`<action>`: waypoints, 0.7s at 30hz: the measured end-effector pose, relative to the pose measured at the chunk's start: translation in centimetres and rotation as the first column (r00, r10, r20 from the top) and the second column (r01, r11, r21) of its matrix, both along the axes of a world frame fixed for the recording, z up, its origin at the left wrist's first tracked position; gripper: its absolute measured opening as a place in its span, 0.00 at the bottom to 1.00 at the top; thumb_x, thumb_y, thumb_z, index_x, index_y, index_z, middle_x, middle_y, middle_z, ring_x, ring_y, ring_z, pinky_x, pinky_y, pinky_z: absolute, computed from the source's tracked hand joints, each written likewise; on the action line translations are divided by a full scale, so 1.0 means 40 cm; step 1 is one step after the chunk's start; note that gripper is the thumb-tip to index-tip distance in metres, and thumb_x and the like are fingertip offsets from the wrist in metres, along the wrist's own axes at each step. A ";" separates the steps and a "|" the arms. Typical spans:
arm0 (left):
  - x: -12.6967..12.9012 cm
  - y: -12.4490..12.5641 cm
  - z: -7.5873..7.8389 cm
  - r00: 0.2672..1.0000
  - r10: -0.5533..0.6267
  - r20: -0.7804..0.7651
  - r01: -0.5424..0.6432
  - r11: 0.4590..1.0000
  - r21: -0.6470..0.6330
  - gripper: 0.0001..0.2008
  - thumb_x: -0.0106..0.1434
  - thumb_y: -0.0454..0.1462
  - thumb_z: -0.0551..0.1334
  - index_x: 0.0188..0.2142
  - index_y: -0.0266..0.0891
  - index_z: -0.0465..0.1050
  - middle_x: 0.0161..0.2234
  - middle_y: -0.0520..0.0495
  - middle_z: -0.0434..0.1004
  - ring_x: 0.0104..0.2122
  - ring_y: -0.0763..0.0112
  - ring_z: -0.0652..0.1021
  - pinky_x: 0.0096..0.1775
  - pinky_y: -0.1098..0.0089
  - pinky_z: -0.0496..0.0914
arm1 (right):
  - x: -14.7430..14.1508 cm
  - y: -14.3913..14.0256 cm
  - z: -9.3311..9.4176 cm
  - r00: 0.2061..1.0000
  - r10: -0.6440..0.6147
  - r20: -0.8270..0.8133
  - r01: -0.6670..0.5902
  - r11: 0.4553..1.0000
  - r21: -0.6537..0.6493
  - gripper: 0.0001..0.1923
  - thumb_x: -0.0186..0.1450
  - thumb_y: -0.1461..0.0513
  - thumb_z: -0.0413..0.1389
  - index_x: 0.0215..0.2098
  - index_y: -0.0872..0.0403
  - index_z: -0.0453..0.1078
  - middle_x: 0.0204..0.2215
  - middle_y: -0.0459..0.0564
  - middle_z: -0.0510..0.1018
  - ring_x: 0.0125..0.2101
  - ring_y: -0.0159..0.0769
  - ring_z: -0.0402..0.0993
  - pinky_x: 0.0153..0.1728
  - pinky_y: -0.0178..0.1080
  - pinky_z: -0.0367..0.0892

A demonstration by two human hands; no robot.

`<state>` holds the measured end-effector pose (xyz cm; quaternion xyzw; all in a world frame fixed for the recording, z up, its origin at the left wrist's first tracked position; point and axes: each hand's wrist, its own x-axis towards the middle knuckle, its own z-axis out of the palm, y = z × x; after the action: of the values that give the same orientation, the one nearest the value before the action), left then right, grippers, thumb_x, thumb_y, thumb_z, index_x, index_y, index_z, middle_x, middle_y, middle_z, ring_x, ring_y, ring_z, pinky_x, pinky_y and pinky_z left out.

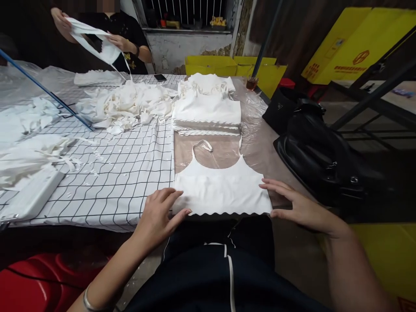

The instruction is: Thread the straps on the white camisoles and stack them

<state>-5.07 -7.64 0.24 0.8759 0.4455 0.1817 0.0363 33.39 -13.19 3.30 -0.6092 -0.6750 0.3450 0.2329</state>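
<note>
A white camisole bra top (224, 190) with thin straps and a wavy hem lies flat at the table's near edge. At its left side, my left hand (160, 212) rests with thumb and fingers apart, the fingertips touching the cloth. On the opposite side my right hand (292, 203) is also open, its fingers at the top's right edge and the thumb near the lower corner. Just beyond, a neat stack of similar white tops (208, 110) sits with scalloped hems towards me.
A loose heap of white garments (130, 102) covers the checked tablecloth (136, 164). At left is a white flat box (32, 195). Black bags (318, 151) stand at the right edge. Across the table a co-worker's hands (120, 42) hold up a white garment. A phone (160, 77) lies farther back.
</note>
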 end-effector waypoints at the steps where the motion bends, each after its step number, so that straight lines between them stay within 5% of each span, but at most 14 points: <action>1: 0.005 0.008 -0.002 0.999 -0.053 -0.009 0.053 0.998 0.016 0.26 0.69 0.53 0.51 0.57 0.39 0.69 0.55 0.37 0.70 0.54 0.53 0.70 0.53 0.55 0.63 | -0.014 0.013 0.014 1.000 0.008 -0.011 -0.008 0.999 0.031 0.31 0.55 0.48 0.65 0.56 0.46 0.70 0.60 0.51 0.64 0.60 0.50 0.59 0.58 0.46 0.61; 4: 0.032 0.028 -0.038 0.966 -0.224 -0.127 0.226 0.974 0.002 0.32 0.69 0.57 0.47 0.65 0.45 0.59 0.66 0.42 0.57 0.65 0.50 0.57 0.62 0.49 0.49 | -0.103 0.110 0.022 0.997 -0.039 -0.069 0.048 0.990 0.130 0.22 0.62 0.48 0.59 0.50 0.49 0.73 0.51 0.52 0.73 0.51 0.47 0.69 0.51 0.44 0.66; 8: 0.064 0.035 -0.104 0.930 -0.291 -0.222 0.291 0.956 -0.033 0.37 0.66 0.61 0.45 0.67 0.47 0.56 0.67 0.44 0.56 0.66 0.50 0.56 0.64 0.49 0.43 | -0.286 0.339 -0.015 0.985 -0.171 0.025 0.168 0.981 0.096 0.16 0.65 0.51 0.56 0.27 0.54 0.71 0.26 0.48 0.74 0.32 0.39 0.71 0.34 0.37 0.66; 11: 0.070 0.030 -0.122 0.936 -0.272 -0.222 0.276 0.961 -0.013 0.37 0.66 0.62 0.45 0.67 0.47 0.55 0.67 0.45 0.56 0.66 0.51 0.55 0.64 0.49 0.40 | -0.405 0.492 -0.046 0.950 -0.246 0.192 0.239 0.969 0.056 0.17 0.56 0.54 0.67 0.21 0.54 0.68 0.28 0.47 0.73 0.37 0.41 0.70 0.36 0.36 0.63; 13: 0.070 0.026 -0.122 0.942 -0.263 -0.207 0.269 0.963 -0.002 0.37 0.65 0.62 0.45 0.67 0.48 0.55 0.66 0.46 0.56 0.66 0.51 0.56 0.65 0.49 0.40 | -0.458 0.553 -0.060 0.949 -0.285 0.136 0.290 0.957 -0.011 0.16 0.52 0.61 0.70 0.19 0.54 0.66 0.30 0.47 0.72 0.39 0.41 0.69 0.35 0.34 0.62; 17: 0.071 0.023 -0.123 0.950 -0.260 -0.174 0.266 0.964 0.014 0.37 0.65 0.62 0.44 0.67 0.48 0.56 0.66 0.46 0.57 0.66 0.52 0.56 0.65 0.49 0.40 | -0.493 0.609 -0.055 0.950 -0.297 -0.096 0.263 0.928 -0.265 0.12 0.58 0.71 0.60 0.19 0.56 0.66 0.19 0.44 0.66 0.22 0.30 0.62 0.22 0.30 0.57; 21: 0.074 0.022 -0.127 0.953 -0.270 -0.135 0.271 0.963 -0.012 0.37 0.65 0.62 0.45 0.67 0.48 0.56 0.66 0.45 0.57 0.66 0.51 0.55 0.65 0.47 0.41 | -0.467 0.663 0.011 0.911 -0.325 -0.255 0.198 0.885 -0.421 0.10 0.64 0.71 0.55 0.24 0.58 0.68 0.15 0.40 0.59 0.14 0.23 0.49 0.15 0.26 0.51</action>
<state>-2.12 -6.75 -4.85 0.9390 0.3224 0.1166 0.0274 14.70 13.31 3.75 -0.6658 -0.4574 0.5296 0.2588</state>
